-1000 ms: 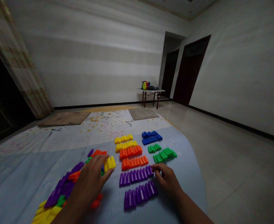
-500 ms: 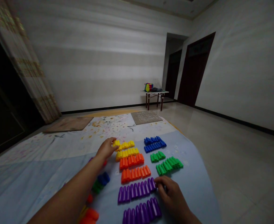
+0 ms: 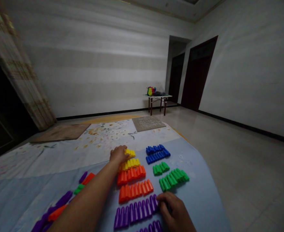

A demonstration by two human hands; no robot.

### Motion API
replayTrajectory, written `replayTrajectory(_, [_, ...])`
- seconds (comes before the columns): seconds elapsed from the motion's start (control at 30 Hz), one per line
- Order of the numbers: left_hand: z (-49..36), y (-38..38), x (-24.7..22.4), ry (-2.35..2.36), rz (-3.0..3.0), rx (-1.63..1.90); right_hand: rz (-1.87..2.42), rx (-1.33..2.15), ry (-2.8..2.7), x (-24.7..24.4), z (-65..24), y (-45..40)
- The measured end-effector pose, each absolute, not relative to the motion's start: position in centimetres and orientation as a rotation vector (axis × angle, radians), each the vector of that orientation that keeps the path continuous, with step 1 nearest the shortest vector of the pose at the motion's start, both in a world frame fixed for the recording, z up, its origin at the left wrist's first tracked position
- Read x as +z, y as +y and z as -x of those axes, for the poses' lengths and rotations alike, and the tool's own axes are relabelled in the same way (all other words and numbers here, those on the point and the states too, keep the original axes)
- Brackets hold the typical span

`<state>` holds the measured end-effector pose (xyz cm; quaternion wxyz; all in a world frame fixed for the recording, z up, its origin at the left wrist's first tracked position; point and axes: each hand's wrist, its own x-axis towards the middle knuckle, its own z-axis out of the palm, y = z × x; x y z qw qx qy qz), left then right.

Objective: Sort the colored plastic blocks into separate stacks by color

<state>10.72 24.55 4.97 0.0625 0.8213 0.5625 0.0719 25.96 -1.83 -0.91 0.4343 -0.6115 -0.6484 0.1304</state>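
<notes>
My left hand (image 3: 119, 155) reaches out to the far yellow row (image 3: 131, 153), its fingers bent and drawn in at the row's left end; I cannot tell whether they grip a piece. My right hand (image 3: 175, 208) has its fingers curled, the tips at the right end of the long purple row (image 3: 138, 210), though I cannot see if they pinch it. Between the two hands lie the near yellow row (image 3: 131, 164) and two orange rows (image 3: 134, 183), and a nearer purple row (image 3: 153, 227) is cut off by the lower edge of my view. Blue rows (image 3: 157, 154) and green rows (image 3: 174, 179) lie to the right on the cloth-covered bench (image 3: 197, 174). Beside my left forearm, mixed purple, orange and green pieces (image 3: 65, 199) lie loosely, partly hidden
</notes>
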Motion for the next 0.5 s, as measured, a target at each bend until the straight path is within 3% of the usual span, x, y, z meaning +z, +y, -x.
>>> replayTrajectory(0.5, [-11.24,24.71,4.82,1.738,-2.536,0.093,1.507,0.339,-1.565,-0.99,-25.65,-1.79])
